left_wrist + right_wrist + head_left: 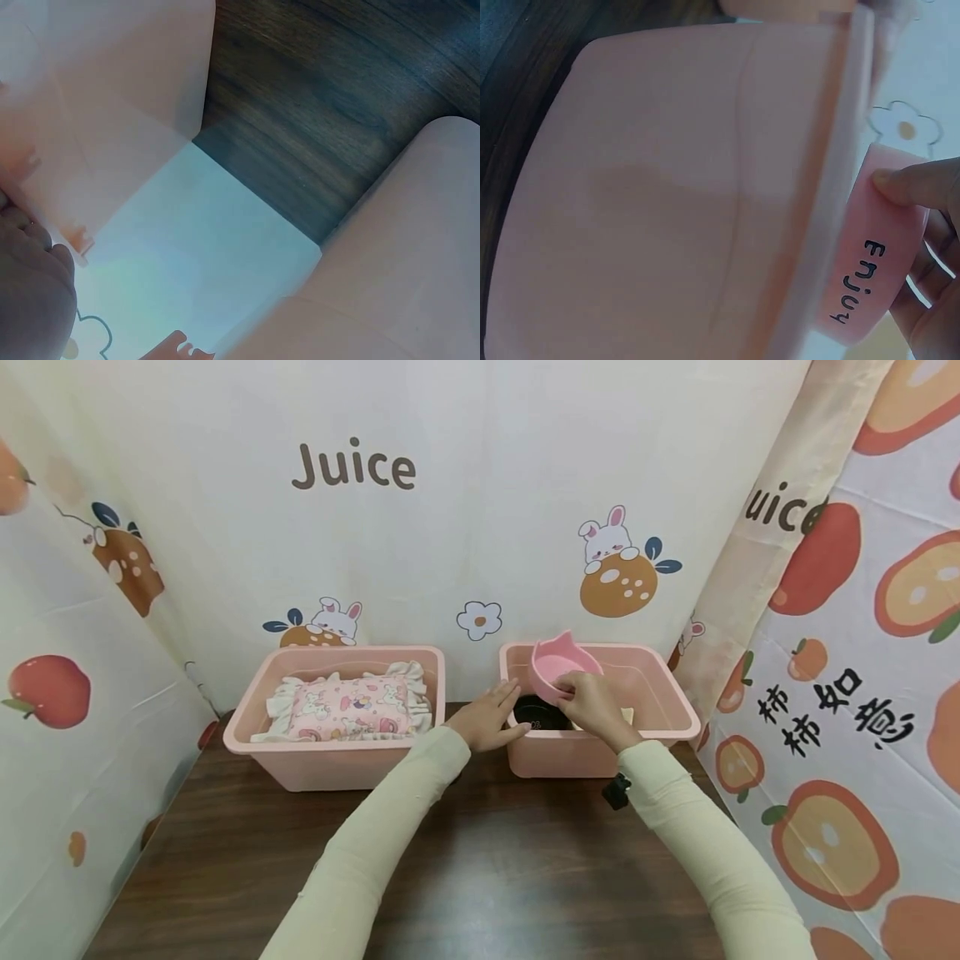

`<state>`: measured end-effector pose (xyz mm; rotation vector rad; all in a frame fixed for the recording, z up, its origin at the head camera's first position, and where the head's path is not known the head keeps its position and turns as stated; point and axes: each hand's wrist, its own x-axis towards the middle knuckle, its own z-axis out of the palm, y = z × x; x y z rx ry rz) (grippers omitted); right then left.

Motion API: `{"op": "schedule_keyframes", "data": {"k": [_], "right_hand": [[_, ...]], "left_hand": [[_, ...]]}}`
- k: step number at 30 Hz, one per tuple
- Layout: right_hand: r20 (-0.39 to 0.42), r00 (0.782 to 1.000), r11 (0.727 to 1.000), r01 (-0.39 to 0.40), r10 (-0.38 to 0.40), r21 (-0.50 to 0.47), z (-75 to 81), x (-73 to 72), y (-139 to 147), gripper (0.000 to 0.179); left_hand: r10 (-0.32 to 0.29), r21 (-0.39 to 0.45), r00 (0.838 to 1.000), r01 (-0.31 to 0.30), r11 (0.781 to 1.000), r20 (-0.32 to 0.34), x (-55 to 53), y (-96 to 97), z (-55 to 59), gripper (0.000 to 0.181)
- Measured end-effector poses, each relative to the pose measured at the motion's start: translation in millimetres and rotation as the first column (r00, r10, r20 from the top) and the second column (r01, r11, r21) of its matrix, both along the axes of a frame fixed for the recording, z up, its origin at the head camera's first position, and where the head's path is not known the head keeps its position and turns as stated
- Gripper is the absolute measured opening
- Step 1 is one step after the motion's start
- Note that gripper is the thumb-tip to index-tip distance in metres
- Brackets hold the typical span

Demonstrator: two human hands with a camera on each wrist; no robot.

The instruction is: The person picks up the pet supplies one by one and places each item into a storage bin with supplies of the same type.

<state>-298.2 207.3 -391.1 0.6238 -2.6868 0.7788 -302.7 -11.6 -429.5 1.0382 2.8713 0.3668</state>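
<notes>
My right hand (592,703) pinches a pink bowl (546,667) by its near edge, thumb on the outer wall. The bowl is tilted over the right-hand pink bin (562,760), and its rim has a pointed ear shape. In the right wrist view, dark letters reading "Enjoy" show on the bowl's side. My left hand (486,718) rests at the bin's left rim with fingers extended. Inside the bin, below the bowl, lies a round black object (542,713). Behind my right hand a pale yellow item (627,716) is partly hidden.
To the left stands another pink bin (322,768) containing a frilled pink cushion (352,706) with a bunny print. Both bins sit on a dark wooden table (487,877), close to the back curtain (480,527). A printed curtain (885,710) closes off the right side.
</notes>
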Motion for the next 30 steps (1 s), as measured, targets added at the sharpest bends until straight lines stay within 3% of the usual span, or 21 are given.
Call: {"op": "schedule_keyframes", "data": {"k": [5,9,15,20,30], "right_hand": [[0.075,0.997,0.998,0.025,-0.029,0.059,-10.1,-13.4,-6.1,0.012],[0.088,0.995,0.991,0.039,-0.05,0.131,-18.6,-22.0,-10.1,0.014],[0.135,0.991,0.975,-0.034,0.003,0.221,-29.2,-30.5,-16.5,0.012],[0.205,0.979,0.962,-0.057,0.001,0.266,-36.5,-33.0,-17.4,0.008],[0.22,0.975,0.938,-0.092,0.018,0.334,-42.0,-44.3,-19.2,0.009]], "left_hand": [[0.003,-0.002,1.0,-0.003,1.0,0.011,0.2,1.1,0.9,0.079],[-0.002,-0.001,1.0,0.002,1.0,0.01,-0.3,1.0,0.3,0.079],[-0.013,0.004,1.0,0.013,1.0,-0.007,-1.3,0.6,-0.5,0.079],[-0.026,0.004,1.0,0.026,1.0,-0.009,-1.0,1.3,-1.7,0.078],[-0.012,-0.002,1.0,0.012,1.0,-0.007,-2.9,0.8,0.0,0.078]]}}
